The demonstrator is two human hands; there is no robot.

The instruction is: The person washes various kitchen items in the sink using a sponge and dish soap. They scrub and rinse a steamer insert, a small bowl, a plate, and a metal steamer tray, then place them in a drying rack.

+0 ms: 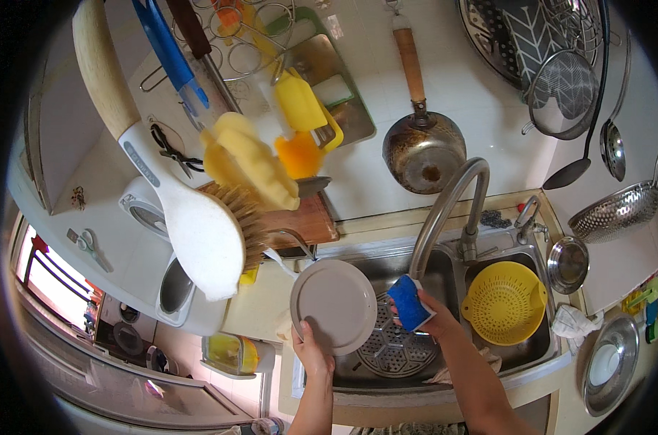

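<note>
A pale grey plate (334, 305) is gripped at its lower left rim by my left hand (311, 350), thumb on its face. My right hand (435, 318) holds a blue sponge (410, 302) just right of the plate, the two apart. Both hands are over the larger basin of a stainless steel sink (437, 261), where a perforated round metal rack (397, 353) lies at the bottom. The curved metal faucet (448, 196) ends just above the sponge. Whether water runs from it I cannot tell.
A yellow colander (505, 304) sits in the smaller basin. A white brush (204, 239) and a sponge (250, 163) hang close at the left. A saucepan (424, 152) hangs on the wall behind. On the right counter stands a metal bowl (611, 364); a cloth (576, 321) lies by the sink.
</note>
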